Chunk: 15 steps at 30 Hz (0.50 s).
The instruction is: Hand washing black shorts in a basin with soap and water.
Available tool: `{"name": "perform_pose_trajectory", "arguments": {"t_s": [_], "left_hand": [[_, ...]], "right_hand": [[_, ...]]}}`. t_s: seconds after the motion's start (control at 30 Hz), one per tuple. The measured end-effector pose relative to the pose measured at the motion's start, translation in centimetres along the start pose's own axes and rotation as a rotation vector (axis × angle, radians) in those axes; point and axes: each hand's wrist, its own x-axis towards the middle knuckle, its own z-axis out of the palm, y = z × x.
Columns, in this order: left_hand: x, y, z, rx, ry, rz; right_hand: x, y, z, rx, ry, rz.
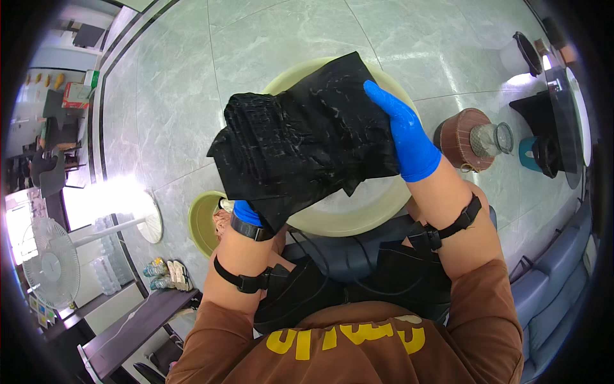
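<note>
My right hand (403, 134), in a blue glove, is closed on the right side of a wet-looking, folded and crumpled black sheet (294, 141). Under the sheet's lower left part is my blue-gloved left hand (248, 212), its fingers hidden. The sheet is held over a large pale yellow-green basin (288, 77), whose whitish inside shows below it. A smaller olive basin (198, 227) at lower left contains pinkish and white items I cannot make out.
A white standing fan (51, 262), a purple-grey bench (121, 333) and bottles (160, 281) are at left. At right are a reddish-brown vessel (467, 128), a teal bin (529, 153) and a blue-grey sofa (556, 275). Pale tiled floor (268, 32) surrounds the basins.
</note>
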Motion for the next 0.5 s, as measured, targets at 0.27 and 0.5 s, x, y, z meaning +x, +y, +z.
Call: {"name": "perform_pose_trajectory", "arguments": {"t_s": [0.27,0.5], "left_hand": [[-3.0,-4.3,2.5,-0.422,-0.03,-0.646],[0.1,-3.7,3.7,0.182,0.064,-0.073]], "right_hand": [[-0.7,-1.1,-0.4,0.129,0.023,-0.067],[-1.8,-0.5,0.9,0.122,0.024,-0.123]]}}
